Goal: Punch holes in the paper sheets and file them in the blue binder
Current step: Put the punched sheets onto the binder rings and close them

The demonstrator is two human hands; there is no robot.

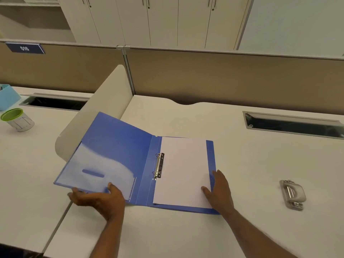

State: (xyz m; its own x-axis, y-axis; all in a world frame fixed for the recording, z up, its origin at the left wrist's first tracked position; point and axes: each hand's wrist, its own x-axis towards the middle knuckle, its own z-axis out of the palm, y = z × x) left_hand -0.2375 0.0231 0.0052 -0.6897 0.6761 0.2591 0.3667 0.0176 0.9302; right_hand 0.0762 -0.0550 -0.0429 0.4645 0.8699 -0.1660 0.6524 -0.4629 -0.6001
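The blue binder (119,146) lies open on the white desk, its left cover raised against a low divider. White paper sheets (183,170) sit on its right half, threaded on the metal rings (159,165). My left hand (98,198) grips the bottom edge of the left cover, thumb on top and fingers beneath. My right hand (220,190) rests flat on the lower right corner of the sheets and the binder's edge. The grey hole punch (293,194) stands on the desk to the right, apart from both hands.
A rounded beige divider (104,101) rises behind the left cover. A green-rimmed cup (17,120) and a light blue box (7,96) stand on the neighbouring desk at left. A cable slot (292,124) is cut into the desk at back right. A partition wall (223,79) closes the far edge.
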